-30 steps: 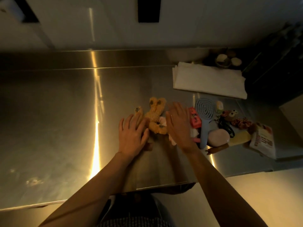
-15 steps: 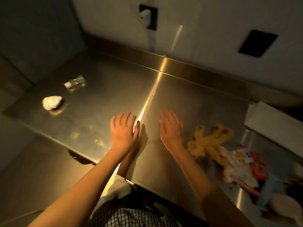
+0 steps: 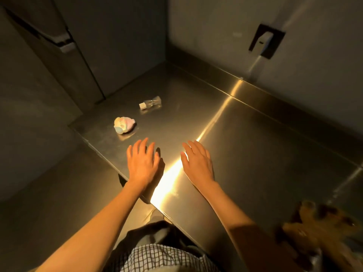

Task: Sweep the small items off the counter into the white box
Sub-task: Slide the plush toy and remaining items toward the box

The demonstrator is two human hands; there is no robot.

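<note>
Only the head view here; compared with a second ago the camera is swinging left, so the yellow plush toy [image 3: 322, 228] that the hands were bracketing is now sitting blurred at the bottom right edge, and the rest of that pile plus the white box are sliding out of frame; I can't see the box at all right now. Both hands are coming away from the pile and hovering low over bare steel; the left hand [image 3: 141, 164] is flat with fingers spread, holding nothing, near the front edge of the desk [image 3: 255, 154]; the right hand [image 3: 198, 163] is likewise flat, fingers straight and slightly fanned, empty.

What that's telling me: the person is probably going after the stragglers next, since two small items are lying well apart from the main pile; a pastel round toy [image 3: 124, 125] is sitting just ahead of the left hand near the desk's left end, and a small clear bottle [image 3: 150, 104] is lying on its side farther back.

Nothing's blocking the way to them; the bottle might roll when pushed, and the toy is close to the edge, so a sloppy sweep could be knocking it onto the floor.
</note>
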